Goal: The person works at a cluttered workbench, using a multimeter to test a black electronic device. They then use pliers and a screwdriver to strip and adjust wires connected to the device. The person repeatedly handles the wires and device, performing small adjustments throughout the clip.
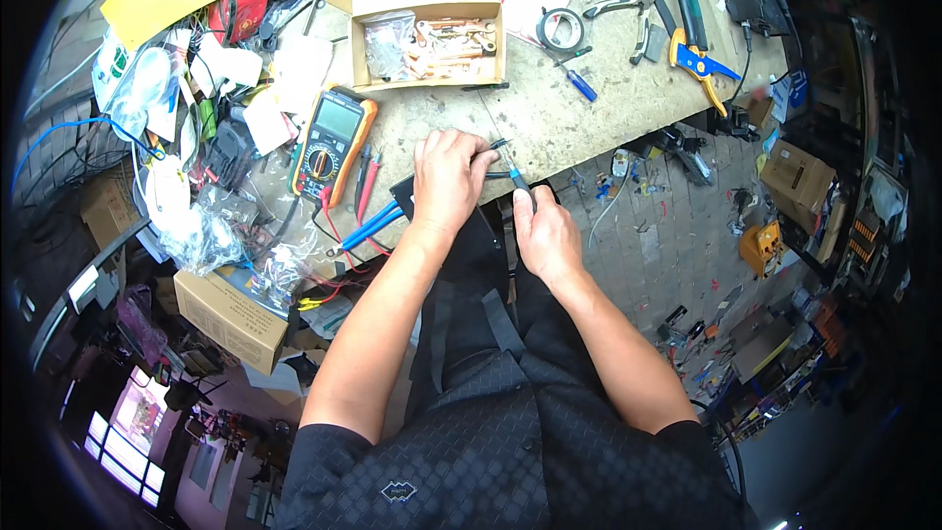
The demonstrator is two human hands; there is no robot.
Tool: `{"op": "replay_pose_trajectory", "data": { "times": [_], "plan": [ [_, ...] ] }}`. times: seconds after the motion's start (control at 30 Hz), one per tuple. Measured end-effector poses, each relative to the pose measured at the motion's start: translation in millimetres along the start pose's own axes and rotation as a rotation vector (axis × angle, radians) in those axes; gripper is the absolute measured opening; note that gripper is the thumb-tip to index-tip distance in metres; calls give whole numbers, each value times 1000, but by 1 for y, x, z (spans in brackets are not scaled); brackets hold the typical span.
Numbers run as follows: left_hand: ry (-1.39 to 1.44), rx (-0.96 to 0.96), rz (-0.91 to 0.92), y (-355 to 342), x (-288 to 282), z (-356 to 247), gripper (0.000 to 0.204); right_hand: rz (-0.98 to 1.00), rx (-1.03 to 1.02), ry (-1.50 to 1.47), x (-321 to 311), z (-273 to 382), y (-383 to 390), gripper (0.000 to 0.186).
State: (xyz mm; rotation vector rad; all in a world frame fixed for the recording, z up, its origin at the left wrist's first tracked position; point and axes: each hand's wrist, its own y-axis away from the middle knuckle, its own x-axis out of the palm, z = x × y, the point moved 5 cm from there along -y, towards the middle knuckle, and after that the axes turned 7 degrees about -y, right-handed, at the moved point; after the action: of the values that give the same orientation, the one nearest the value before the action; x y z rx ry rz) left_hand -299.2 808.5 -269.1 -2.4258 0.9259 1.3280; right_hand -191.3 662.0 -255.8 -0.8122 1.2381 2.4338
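My right hand (pixel 548 238) is closed around a slim tool (pixel 519 180) with a dark handle and a light-blue collar. Its thin front end points up at the table's near edge; its exact kind is unclear. Fingers bent, my left hand (pixel 447 180) pinches something I cannot make out, close to the tool's front. A small dark piece (pixel 499 143) shows just beyond my left fingertips. Under that hand a black flat object (pixel 403 194) is partly hidden. Thick blue cables (pixel 371 228) run beside it, toward the lower left.
Left of my hands lie a multimeter (pixel 334 145) and its probes (pixel 368 182). Behind stands an open cardboard box (pixel 432 83) of copper lugs. Black tape (pixel 560 29), a blue screwdriver (pixel 581 85) and wire strippers (pixel 701 67) lie rightward. Plastic bags (pixel 211 226) crowd the left.
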Motion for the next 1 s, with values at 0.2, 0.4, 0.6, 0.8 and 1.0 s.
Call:
{"op": "replay_pose_trajectory", "data": {
  "times": [0.2,0.4,0.6,0.8,1.0],
  "plan": [
    [-86,1,-201,5,2,-10,12,6,2,1,-3,5,-1,45],
    [-157,-4,-198,6,2,-15,12,37,48,-35,-3,8,-4,46],
    [-191,17,-231,6,4,-14,12,34,23,-21,-3,8,-7,46],
    [-192,-75,-193,3,4,-13,12,25,0,-43,0,9,-10,46],
    [-57,-137,-113,-4,-1,-5,11,9,-5,-36,1,8,-10,46]
  ]
}}
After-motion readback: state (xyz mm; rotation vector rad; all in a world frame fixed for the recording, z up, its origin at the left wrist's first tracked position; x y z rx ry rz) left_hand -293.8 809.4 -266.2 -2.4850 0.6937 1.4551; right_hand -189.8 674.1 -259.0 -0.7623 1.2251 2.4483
